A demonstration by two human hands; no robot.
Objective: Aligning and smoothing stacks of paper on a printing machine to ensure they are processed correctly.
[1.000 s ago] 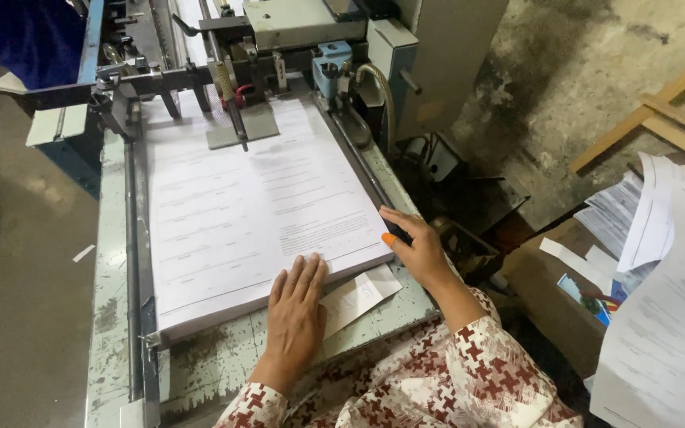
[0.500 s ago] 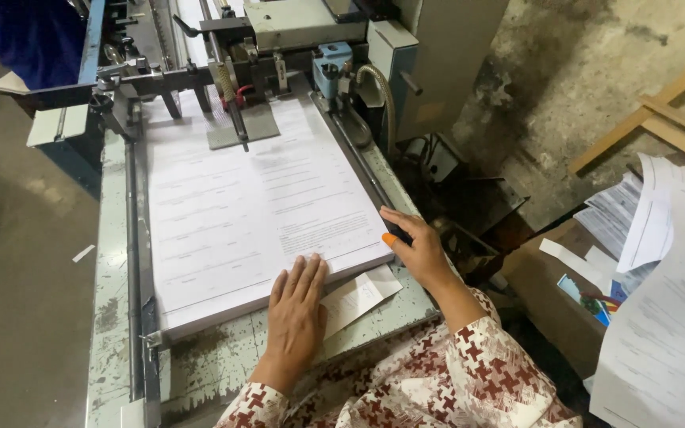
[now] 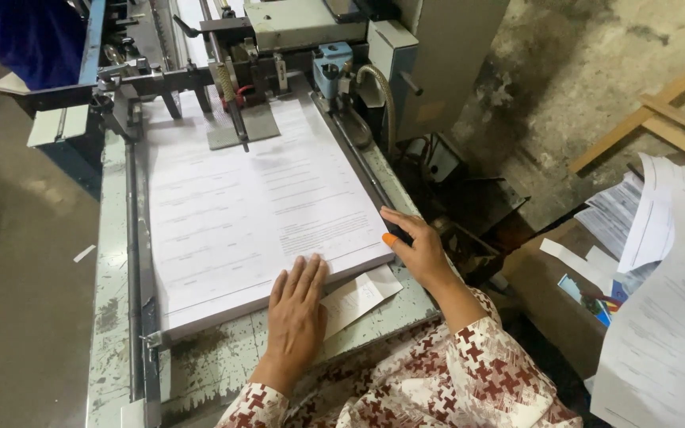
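Thick white printed paper stack (image 3: 255, 206), edges squared

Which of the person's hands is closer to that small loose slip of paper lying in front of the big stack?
Left. The left hand lies flat at the stack's near edge, touching the loose slip. The right hand is at the stack's right corner, beyond the slip.

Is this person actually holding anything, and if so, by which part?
Nothing is gripped. The left hand lies flat on the near edge of the paper stack; the right hand presses against its near right corner.
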